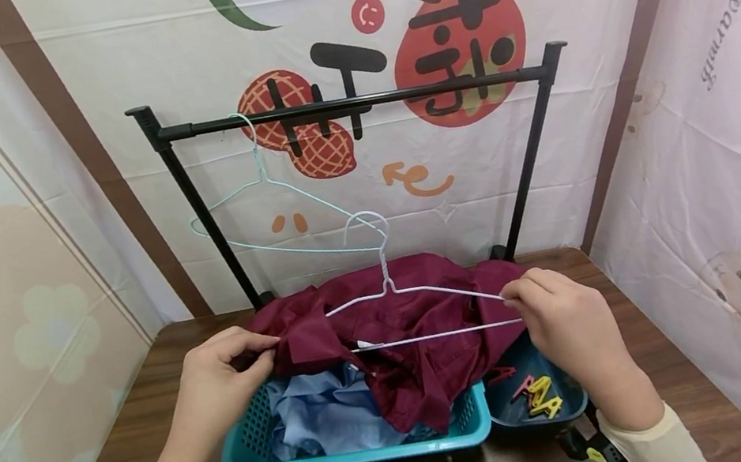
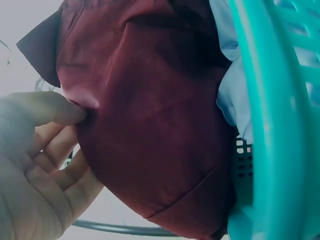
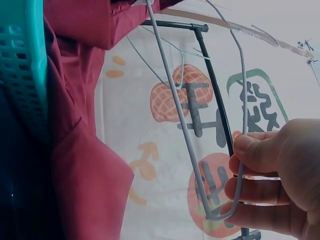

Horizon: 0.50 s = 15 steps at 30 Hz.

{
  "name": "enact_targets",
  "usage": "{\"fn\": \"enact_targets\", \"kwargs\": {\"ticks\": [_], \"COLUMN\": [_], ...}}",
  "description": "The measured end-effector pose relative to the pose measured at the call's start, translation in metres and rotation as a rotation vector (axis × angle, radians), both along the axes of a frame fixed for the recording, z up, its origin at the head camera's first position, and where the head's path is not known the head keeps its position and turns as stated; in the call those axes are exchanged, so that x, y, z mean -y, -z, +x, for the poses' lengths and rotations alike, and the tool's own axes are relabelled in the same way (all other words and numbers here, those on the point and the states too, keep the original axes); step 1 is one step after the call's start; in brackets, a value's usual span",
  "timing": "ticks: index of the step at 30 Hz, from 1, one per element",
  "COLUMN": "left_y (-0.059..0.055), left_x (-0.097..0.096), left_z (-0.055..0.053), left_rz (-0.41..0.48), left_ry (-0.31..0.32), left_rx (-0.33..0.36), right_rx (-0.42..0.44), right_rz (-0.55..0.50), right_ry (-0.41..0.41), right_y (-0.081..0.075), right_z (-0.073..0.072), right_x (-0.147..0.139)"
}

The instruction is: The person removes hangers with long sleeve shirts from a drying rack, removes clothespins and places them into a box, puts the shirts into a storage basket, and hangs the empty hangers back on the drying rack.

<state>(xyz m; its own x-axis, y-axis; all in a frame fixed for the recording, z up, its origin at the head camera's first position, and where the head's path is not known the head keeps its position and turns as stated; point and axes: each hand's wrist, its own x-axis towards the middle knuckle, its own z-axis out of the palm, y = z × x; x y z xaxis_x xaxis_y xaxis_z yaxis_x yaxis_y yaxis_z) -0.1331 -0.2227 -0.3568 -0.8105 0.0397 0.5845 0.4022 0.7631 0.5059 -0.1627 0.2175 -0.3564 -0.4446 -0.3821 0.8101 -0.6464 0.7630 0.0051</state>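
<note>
My left hand [image 1: 222, 373] pinches the edge of a maroon shirt [image 1: 434, 365] between thumb and fingers, seen close up in the left wrist view, where the cloth [image 2: 150, 110] hangs down. At the other side, my right hand [image 1: 566, 321] grips the right end of a white wire hanger [image 1: 447, 289]. In the right wrist view that rounded end of the hanger [image 3: 242, 100] lies between thumb and fingers. The hanger's left end is hidden inside the shirt near the collar, and its hook points up. The shirt drapes over a teal basket.
The teal basket [image 1: 357, 456] also holds a light blue garment [image 1: 333, 412]. Right of it, a dark blue bin [image 1: 514, 423] contains several yellow and red clothespins [image 1: 542, 397]. Behind stands a black rack [image 1: 379, 99] with a pale green hanger [image 1: 294, 247] on its bar.
</note>
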Motion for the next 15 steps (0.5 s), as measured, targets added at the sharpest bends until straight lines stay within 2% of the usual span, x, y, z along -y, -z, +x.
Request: {"fn": "enact_targets", "kwargs": {"ticks": [4,15], "left_y": [0.000,0.003], "left_x": [0.005,0.015], "left_z": [0.000,-0.001], "left_rz": [0.008,0.010], "left_ry": [-0.011,-0.066], "left_rx": [0.014,-0.010], "right_rx": [0.012,0.025], "right_rz": [-0.005,-0.017], "right_ry": [0.004,0.003], "right_y": [0.001,0.003], "right_z": [-0.003,-0.009], "right_x": [-0.003,-0.008]}}
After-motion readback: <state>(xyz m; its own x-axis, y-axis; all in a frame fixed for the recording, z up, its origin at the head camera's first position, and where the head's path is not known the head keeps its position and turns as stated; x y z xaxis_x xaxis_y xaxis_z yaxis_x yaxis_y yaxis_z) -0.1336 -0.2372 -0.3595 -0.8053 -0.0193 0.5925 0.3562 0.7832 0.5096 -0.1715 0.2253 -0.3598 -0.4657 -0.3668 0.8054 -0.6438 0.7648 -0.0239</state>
